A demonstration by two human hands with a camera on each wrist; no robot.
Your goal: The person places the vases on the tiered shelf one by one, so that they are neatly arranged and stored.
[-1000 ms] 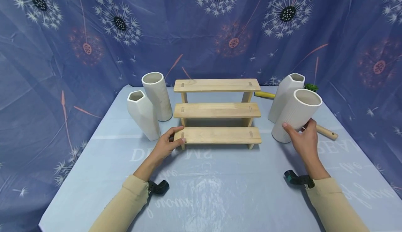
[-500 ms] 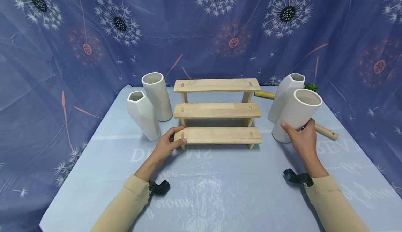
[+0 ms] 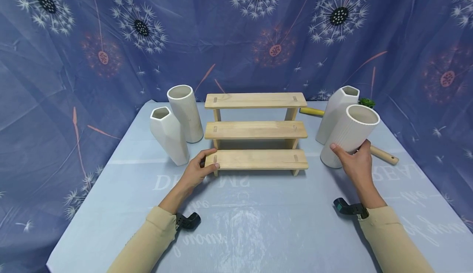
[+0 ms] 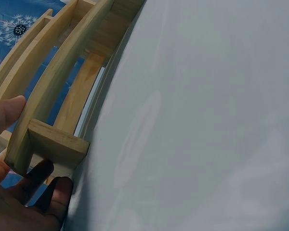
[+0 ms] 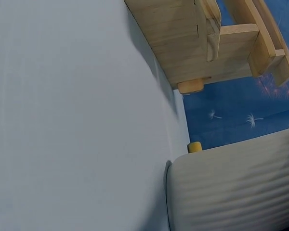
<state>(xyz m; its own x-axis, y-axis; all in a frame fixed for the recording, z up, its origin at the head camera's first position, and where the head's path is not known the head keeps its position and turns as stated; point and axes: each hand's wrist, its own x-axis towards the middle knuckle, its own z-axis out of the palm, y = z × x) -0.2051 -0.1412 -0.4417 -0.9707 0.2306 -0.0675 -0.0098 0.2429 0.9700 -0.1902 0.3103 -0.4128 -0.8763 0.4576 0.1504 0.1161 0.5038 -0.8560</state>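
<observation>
Tracking both hands from my remote seat. My left hand (image 3: 196,169) is at the pale three-tier wooden step rack (image 3: 256,130), fingers clasped round the left end of its lowest board. Left wrist view backs this up: thumb against the board, other fingers curled in by the end and leg. Rack stands upright mid-bench, well inside the edges of the light-blue covered bench (image 3: 244,232).

My right hand (image 3: 357,162) grasps the lower part of a white ribbed cylindrical vase (image 3: 343,141), right of the rack and apart from it. Thumb shows on the near side; the other fingers go behind, partly hidden. Vase is mouth up, leaning in the head view. Right wrist view gets its ribbed wall and base by the bench surface, no clear look at the fingers.

Just behind that vase: a white faceted vase (image 3: 335,115), partly covered by it. Further round there, a yellow bar-shaped piece (image 3: 311,111), a beige rounded handle (image 3: 384,156) poking out past my right hand, and a small green leafy tuft (image 3: 367,103). What the handle belongs to, I can't tell.

Left of the rack: a second white ribbed vase (image 3: 188,117), a second white faceted vase (image 3: 171,137) in front, overlapping it. Blue dandelion-print curtain (image 3: 199,30) hangs behind everything.
</observation>
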